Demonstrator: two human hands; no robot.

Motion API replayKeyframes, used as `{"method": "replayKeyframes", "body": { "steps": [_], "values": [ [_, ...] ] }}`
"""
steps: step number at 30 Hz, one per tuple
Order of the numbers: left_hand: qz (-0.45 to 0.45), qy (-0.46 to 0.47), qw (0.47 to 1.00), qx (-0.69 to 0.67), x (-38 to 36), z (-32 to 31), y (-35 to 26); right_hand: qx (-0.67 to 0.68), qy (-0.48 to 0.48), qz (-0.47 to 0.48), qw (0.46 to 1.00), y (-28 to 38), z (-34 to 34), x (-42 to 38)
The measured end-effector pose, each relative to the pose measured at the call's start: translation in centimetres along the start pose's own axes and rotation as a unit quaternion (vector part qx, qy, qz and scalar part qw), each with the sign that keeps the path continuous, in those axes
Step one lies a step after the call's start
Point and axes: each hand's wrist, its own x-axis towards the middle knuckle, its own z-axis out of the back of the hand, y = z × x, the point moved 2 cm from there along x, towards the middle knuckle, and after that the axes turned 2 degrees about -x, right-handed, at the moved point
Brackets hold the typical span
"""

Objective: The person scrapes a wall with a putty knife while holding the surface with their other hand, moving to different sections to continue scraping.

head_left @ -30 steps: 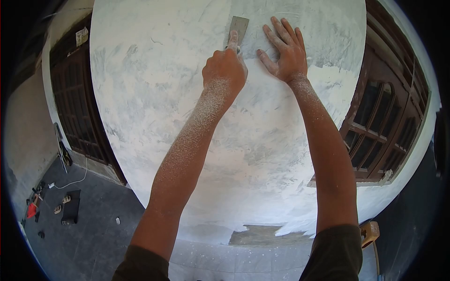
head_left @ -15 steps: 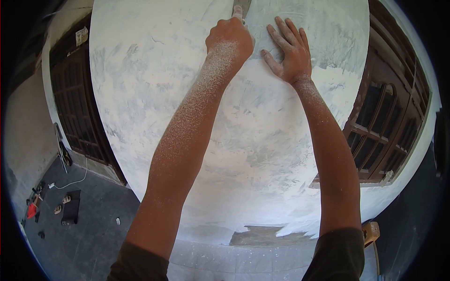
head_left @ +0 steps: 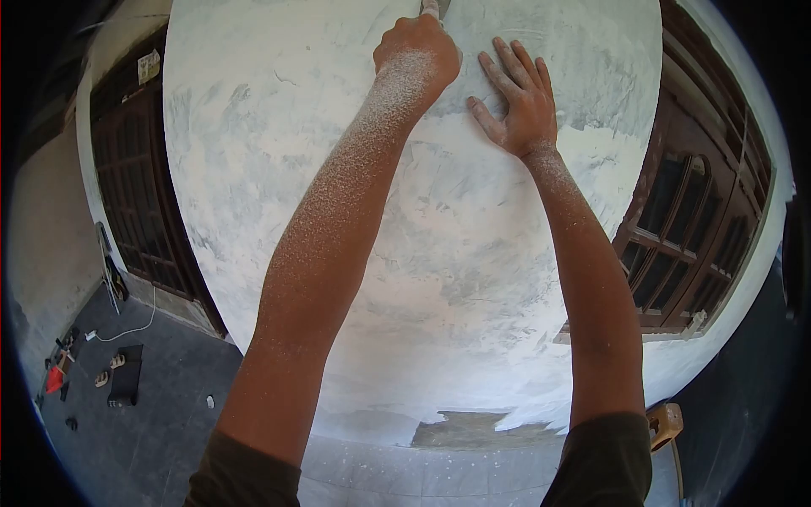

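Person is up close against a big white plastered wall [head_left: 422, 253], patchy grey where the skim coat is thin, working high on it. The left hand [head_left: 416, 52] is closed in a fist around the handle of a flat metal putty scraper [head_left: 433, 8]; only the bottom bit of the blade shows at the very top edge of the head view, rest is cut off, so can't tell the blade angle. It sits against the wall just above the knuckles. That forearm is covered in white dust.

The right hand [head_left: 517, 93] is flat on the wall just beside the fist, fingers spread, palm pressed on, holding nothing. Looks like it's bracing.

Judging by this, the step in hand is scraping or smoothing the upper part of the skim, with the arm near full stretch. Next move probably calls for keeping the blade flat with even pressure, and not leaning too hard on the bracing palm in case that patch is soft.

Other stuff around: dark brown wooden door [head_left: 139, 186] on the left, dark brown wooden window frame [head_left: 693, 228] on the right, a bare grey patch of unplastered wall [head_left: 469, 429] low down, and grey tiled floor [head_left: 152, 422] with some small clutter on it.
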Motion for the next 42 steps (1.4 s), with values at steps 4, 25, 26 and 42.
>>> {"method": "replayKeyframes", "body": {
  "steps": [4, 25, 26, 42],
  "values": [
    [0.004, -0.015, 0.999, -0.030, -4.4, -2.3, 1.0, -0.007, 0.006, -0.005, 1.000, 0.0, 0.1, 0.0],
    [0.013, -0.051, 0.998, -0.032, -4.1, -2.5, 1.3, -0.006, -0.005, -0.003, 1.000, -0.1, -0.1, -0.1],
    [0.027, -0.015, 0.998, -0.051, -6.3, -2.7, 1.5, -0.017, -0.006, 0.001, 1.000, -0.1, -0.2, 0.0],
    [0.065, 0.055, 0.993, -0.078, -10.4, -4.5, 2.9, 0.008, -0.013, 0.013, 1.000, -0.2, 0.1, 0.1]
  ]
}}
